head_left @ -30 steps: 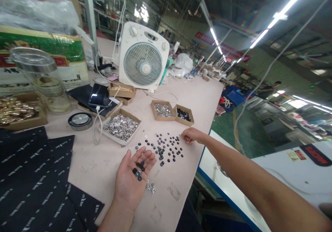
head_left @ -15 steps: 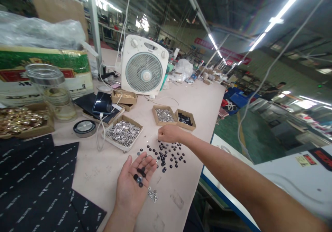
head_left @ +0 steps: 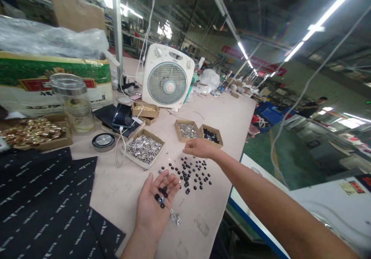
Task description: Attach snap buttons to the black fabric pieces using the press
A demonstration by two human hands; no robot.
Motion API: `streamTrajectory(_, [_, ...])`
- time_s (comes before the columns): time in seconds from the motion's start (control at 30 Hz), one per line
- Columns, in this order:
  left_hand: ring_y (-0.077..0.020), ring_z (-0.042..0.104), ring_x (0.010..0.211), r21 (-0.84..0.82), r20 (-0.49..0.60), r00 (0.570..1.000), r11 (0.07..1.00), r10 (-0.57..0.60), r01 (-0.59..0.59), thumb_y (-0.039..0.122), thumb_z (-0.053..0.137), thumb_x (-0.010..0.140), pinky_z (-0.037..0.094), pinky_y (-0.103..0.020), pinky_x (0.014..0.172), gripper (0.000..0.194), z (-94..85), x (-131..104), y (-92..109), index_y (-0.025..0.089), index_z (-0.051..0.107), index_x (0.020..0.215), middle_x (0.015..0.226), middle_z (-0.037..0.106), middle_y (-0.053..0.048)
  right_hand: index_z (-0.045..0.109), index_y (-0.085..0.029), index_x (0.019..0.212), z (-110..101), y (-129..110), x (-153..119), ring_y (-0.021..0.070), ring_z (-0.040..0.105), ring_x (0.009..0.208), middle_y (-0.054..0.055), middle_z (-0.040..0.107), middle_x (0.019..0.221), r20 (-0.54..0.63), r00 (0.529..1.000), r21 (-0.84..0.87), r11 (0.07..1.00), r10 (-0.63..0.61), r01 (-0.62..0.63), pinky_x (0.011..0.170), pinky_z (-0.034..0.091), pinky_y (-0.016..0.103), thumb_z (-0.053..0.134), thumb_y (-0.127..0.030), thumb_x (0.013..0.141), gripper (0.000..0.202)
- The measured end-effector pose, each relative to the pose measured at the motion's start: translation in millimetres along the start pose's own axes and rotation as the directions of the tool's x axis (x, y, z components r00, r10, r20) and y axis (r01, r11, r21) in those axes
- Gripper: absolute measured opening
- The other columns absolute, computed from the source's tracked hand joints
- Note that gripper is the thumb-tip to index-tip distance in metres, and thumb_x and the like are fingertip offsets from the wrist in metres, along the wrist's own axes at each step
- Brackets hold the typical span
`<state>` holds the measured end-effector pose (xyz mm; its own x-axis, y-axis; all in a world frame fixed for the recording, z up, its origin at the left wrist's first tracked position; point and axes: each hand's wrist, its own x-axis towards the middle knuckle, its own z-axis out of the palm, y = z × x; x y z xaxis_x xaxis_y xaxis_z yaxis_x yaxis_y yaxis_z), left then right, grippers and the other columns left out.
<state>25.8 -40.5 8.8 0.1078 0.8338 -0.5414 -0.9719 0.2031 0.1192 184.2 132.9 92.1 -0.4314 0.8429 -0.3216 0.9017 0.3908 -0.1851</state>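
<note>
Buttons [head_left: 162,205], cradled on the spread left hand [head_left: 150,214] near the right edge of the table [head_left: 228,114], could be spilled by tilting; whether anything is pinched by the curled right hand [head_left: 201,148] cannot be told

The flat black fabric sheets [head_left: 37,201] carry slanted rows of repeated white Latin lettering, too blurred to spell out. Large dark Chinese characters stand on the green, white and red cardboard box [head_left: 17,85], partly covered by the clear glass jar [head_left: 78,112]. Characters on the long red cloth-like banner [head_left: 252,60] and print on the yellow rectangular label [head_left: 347,188] are too small to read.
</note>
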Motion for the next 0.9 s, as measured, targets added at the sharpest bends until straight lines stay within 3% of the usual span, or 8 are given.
streamTrajectory(0.13, [-0.0288,0.068,0.096,0.009,0.017,1.000,1.000,0.004,-0.004,0.036,0.056,0.089,0.055,-0.044,0.091,0.036,-2.7,0.1,-0.4,0.006,0.066,0.106,0.099,0.069,-0.019,0.068,-0.017,0.079,0.2,51.7,-26.2,0.0156,0.062,0.067,0.003,0.069,0.074,-0.116,0.959,0.140,0.960,0.258,-0.241,0.060,0.041,0.024,0.059,-0.040,0.083,0.024])
streamTrajectory(0.3, [-0.0282,0.068,0.095,0.026,0.015,1.000,1.000,-0.001,0.001,0.035,0.055,0.089,0.055,-0.045,0.090,0.035,-4.1,-1.8,-2.2,0.006,0.066,0.106,0.099,0.069,-0.019,0.069,-0.016,0.077,26.7,94.9,-45.2,0.0161,0.063,0.066,0.003,0.069,0.068,-0.093,0.889,0.231,0.878,0.449,-0.420,0.060,0.043,0.024,0.062,-0.042,0.080,0.027])
streamTrajectory(0.57, [-0.0276,0.068,0.095,0.030,0.024,1.000,1.000,-0.001,0.000,0.035,0.055,0.089,0.055,-0.044,0.090,0.034,-1.0,-2.4,-2.5,0.007,0.065,0.106,0.099,0.069,-0.018,0.069,-0.015,0.075,50.2,103.3,-38.6,0.0157,0.064,0.067,0.004,0.071,0.070,-0.107,0.869,0.234,0.862,0.483,-0.450,0.062,0.043,0.023,0.065,-0.029,0.076,0.015])
streamTrajectory(0.77, [-0.0279,0.068,0.095,0.013,0.011,1.000,1.000,-0.011,0.010,0.036,0.056,0.089,0.055,-0.043,0.090,0.034,-1.2,-2.9,-2.1,0.007,0.065,0.106,0.098,0.069,-0.018,0.066,-0.015,0.070,45.7,106.4,-28.4,0.0147,0.061,0.061,0.003,0.068,0.063,-0.071,0.884,0.220,0.872,0.462,-0.438,0.058,0.042,0.022,0.063,-0.022,0.075,0.009])
streamTrajectory(0.9, [-0.0279,0.068,0.094,0.007,0.017,1.000,1.000,-0.017,0.017,0.037,0.057,0.088,0.055,-0.043,0.090,0.035,-0.8,-2.2,-2.5,0.007,0.065,0.105,0.098,0.069,-0.018,0.067,-0.014,0.075,35.7,90.3,-19.1,0.0151,0.063,0.065,0.003,0.068,0.066,-0.088,0.905,0.229,0.893,0.415,-0.387,0.061,0.044,0.023,0.059,-0.026,0.079,0.015])
